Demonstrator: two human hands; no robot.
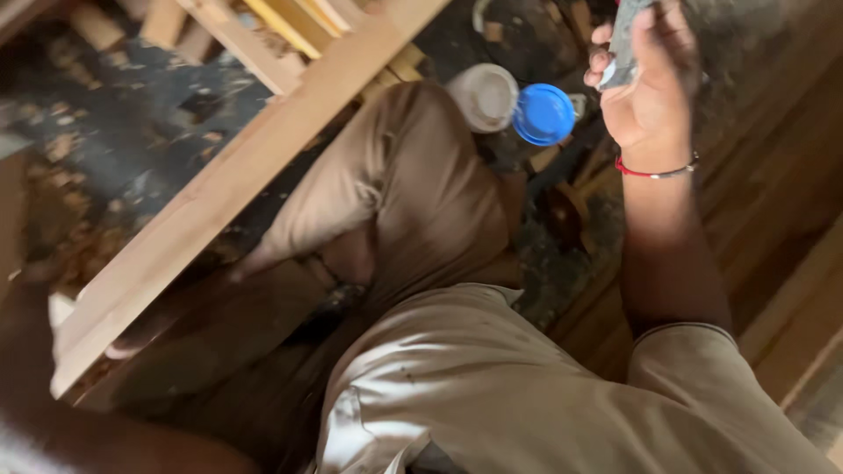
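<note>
The right hand (650,96) is closed around a small grey block (622,44), raised above the wooden boards (773,202) at right, while the left hand (35,290), blurred so its grip cannot be told, lies by the long timber plank (237,175); nothing looks finished.

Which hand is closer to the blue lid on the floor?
The right hand. It is just right of the blue lid, a little higher in the picture, holding a grey flat thing. The left arm is far off at the bottom left.

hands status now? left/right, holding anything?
Left hand: blurred at the wooden beam, grip cannot be told.
Right hand: closed on a small grey object.
</note>
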